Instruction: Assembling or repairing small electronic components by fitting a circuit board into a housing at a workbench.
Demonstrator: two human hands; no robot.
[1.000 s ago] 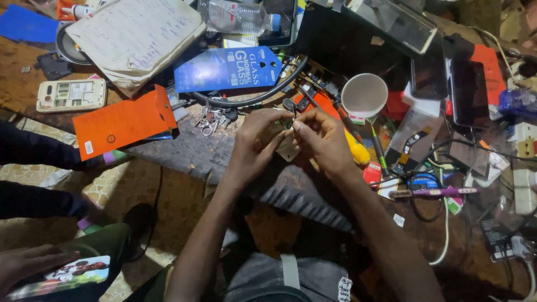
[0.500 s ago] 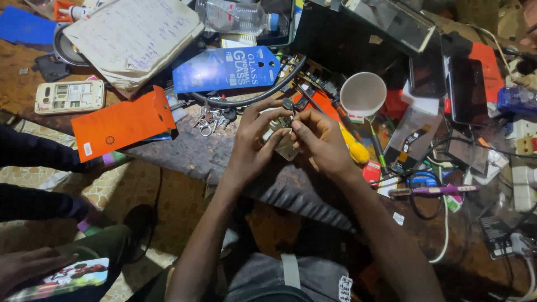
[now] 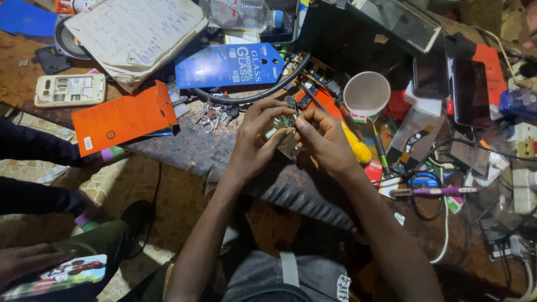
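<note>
Over the cluttered workbench (image 3: 235,154), both hands stayed pressed together on a small circuit board (image 3: 286,140), held just above the bench edge. The left hand (image 3: 258,138) cradled it from below and the side; the right hand (image 3: 323,140) pinched down with a thin metal tool (image 3: 293,109). Compared with a second earlier, the fingers had barely shifted, so the fine work on the board looked ongoing. A white cup (image 3: 366,93) stood just beyond, an orange card (image 3: 124,117) lay well to the left.

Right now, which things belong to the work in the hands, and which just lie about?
In hand: left hand, right hand, small circuit board.

Lying about: white cup, orange packet, blue packet, key bunch, old phone, purple pen.
</note>
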